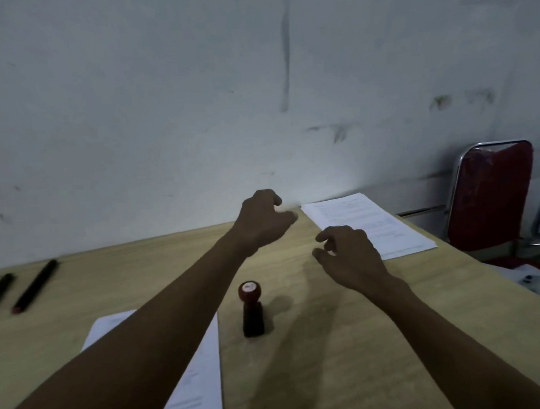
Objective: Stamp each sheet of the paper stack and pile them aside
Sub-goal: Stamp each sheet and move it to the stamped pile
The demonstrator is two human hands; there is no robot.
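Both hands, left hand point(261, 220) and right hand point(350, 255), hover loosely curled near the paper stack point(385, 221).

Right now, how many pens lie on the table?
2, both at the far left: one pen lying diagonally, another pen at the frame edge, partly cut off. More may lie out of view.

paper stack point(370, 223): I see faint printed lines on the top sheet, far too small and blurred for me to read a word.
near sheet point(195, 387): it lies under my left forearm and shows a few pale lines of print, none of them legible.
stamp point(251, 309): a pale mark sits on the red knob top; I cannot make out whether it is a letter or a sign.
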